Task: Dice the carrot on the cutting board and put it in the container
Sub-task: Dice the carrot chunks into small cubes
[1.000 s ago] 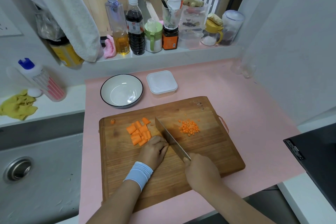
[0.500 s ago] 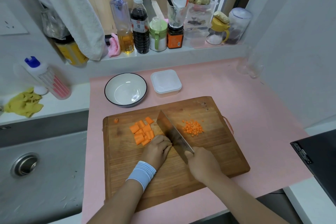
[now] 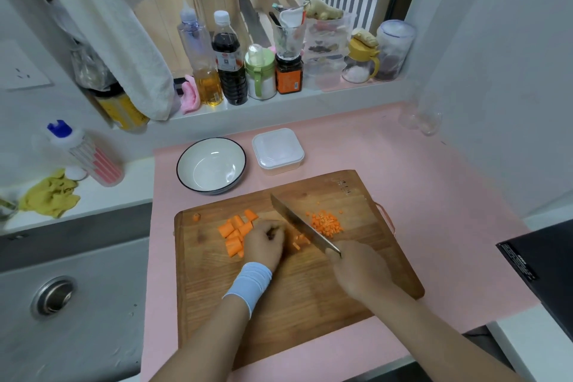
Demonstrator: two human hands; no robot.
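Note:
On the wooden cutting board (image 3: pixel 310 295) lie several large carrot chunks (image 3: pixel 235 231) at the left and a pile of small carrot dice (image 3: pixel 325 223) at the right. My right hand (image 3: pixel 359 273) grips the handle of a cleaver (image 3: pixel 297 222), its blade slanting across the board between the two heaps. My left hand (image 3: pixel 265 243), with a blue wristband, has its fingers curled down on a carrot piece beside the blade; a few cut bits (image 3: pixel 299 242) show next to it. A lidded white plastic container (image 3: pixel 277 149) sits behind the board.
A white bowl (image 3: pixel 211 164) with a dark rim stands left of the container on the pink mat (image 3: pixel 434 195). Bottles and jars (image 3: pixel 229 62) line the window ledge. A steel sink (image 3: pixel 52 295) lies left; a black appliance (image 3: pixel 545 270) sits at the right edge.
The cleaver keeps chopping beside my left hand, and small cut bits now show between that hand and the blade. Both hands stay in about the same place on the board.

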